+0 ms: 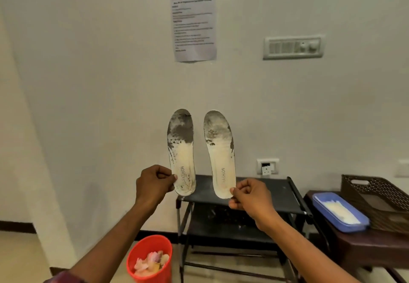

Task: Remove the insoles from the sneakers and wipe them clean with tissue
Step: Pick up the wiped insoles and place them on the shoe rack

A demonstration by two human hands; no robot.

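white wall behind, w/ a printed notice (193,24) taped up top-centre and a switch panel (293,47) to its right. low on the left a red bucket (152,244) sits on the floor w/ pinkish scraps inside. above it the left hand (153,183) pinches the heel end of the left insole (181,152) btw thumb and curled fingers, held upright, toe up, toe area stained dark grey, "fashion" printed near the heel. just beside it, not touching, the right insole (221,154) stands the same way, also grey at the toe, its heel pinched by the right hand (250,196). both are up in the air in front of a black rack (281,192). a wall socket (267,166) shows above the rack. far right, a blue tub (345,227) holding white tissue (336,210) sits on a brown stool (365,251), next to a brown lattice basket (376,185).
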